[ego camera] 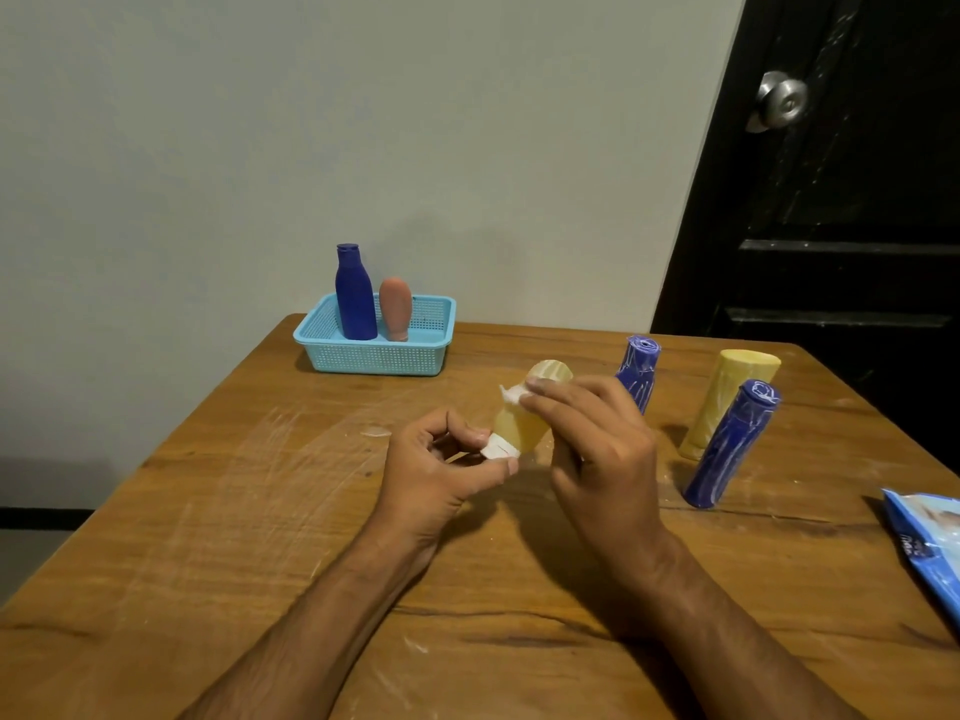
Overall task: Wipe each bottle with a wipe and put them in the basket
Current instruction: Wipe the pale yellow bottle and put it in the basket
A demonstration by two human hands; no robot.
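Note:
Over the middle of the table I hold a small yellow bottle (522, 426) with a white cap. My left hand (441, 470) pinches it by the cap end. My right hand (602, 449) presses a white wipe (513, 393) against the bottle's upper side, fingers curled over it. A light blue basket (374, 350) at the back holds a dark blue bottle (355, 296) and a reddish-brown bottle (396, 309), both upright. To the right stand two blue bottles with white smears (640, 371) (730, 446) and a tall yellow bottle (727, 402).
A blue wipes pack (930, 548) lies at the table's right edge. The wooden table (208, 511) shows white smears. A grey wall stands behind it, and a black door with a metal knob (782, 101) is at the right.

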